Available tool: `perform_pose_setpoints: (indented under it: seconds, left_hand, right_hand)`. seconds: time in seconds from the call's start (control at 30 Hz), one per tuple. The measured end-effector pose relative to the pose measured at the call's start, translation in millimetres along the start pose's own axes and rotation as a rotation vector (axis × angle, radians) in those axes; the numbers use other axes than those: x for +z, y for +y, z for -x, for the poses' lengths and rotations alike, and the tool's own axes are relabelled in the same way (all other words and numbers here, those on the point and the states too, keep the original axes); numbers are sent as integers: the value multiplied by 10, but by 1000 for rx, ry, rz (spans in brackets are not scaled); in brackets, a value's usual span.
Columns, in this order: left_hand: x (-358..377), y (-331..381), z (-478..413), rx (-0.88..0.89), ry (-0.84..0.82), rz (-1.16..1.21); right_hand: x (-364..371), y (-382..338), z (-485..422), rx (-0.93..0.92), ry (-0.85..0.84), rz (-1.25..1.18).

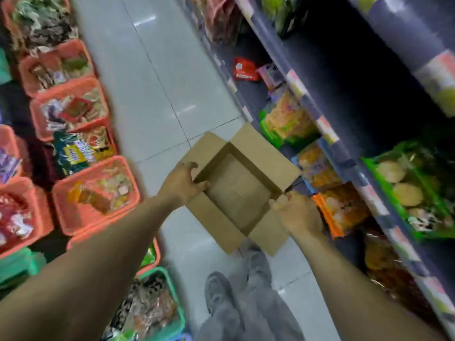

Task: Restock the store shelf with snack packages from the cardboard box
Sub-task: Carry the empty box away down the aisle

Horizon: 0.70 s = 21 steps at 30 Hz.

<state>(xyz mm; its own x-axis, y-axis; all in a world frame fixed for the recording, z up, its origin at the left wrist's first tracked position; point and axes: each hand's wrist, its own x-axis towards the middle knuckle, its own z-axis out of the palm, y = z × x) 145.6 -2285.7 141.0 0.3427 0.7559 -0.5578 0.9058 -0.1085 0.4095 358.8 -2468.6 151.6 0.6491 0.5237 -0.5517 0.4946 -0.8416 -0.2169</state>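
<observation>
An open cardboard box (236, 190) hangs over the tiled aisle floor, its flaps spread outward, and nothing shows inside it. My left hand (183, 184) grips its left rim, fingers curled over the edge. My right hand (296, 214) holds the right-hand corner flap. To the right runs the store shelf (327, 134), with snack packages lying on its lower levels: an orange pack (342, 207) right beside my right hand, a green-edged pack (286, 121) farther along, and a green bag of round pieces (413, 185) one level up.
Several pink baskets (96, 193) full of small packets line the left side of the aisle, with a green basket (157, 308) nearest me. My grey trouser legs and a shoe (219, 294) stand below the box. A red pack (245, 68) lies farther back on the bottom shelf.
</observation>
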Motion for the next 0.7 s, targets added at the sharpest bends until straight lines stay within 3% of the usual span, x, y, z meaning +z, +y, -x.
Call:
perform_pose_setpoints:
  seconds: [0.2,0.4,0.6,0.7]
  left_hand:
    - [889,-646,-1188,-48,54,-16]
    - [1494,-1091,-1865,-71,-8,35]
    - [1794,-1292,-1666,-141,72,-59]
    - [1836,-1521,-1513,-167,28,-162]
  right_hand:
    - [1405,470,-872,205,-33,27]
    - [2349,707,-1400,366,-57,57]
    - [2437,569,-1241,133,-1,-112]
    - [2530,488,-1254,182,40,-212]
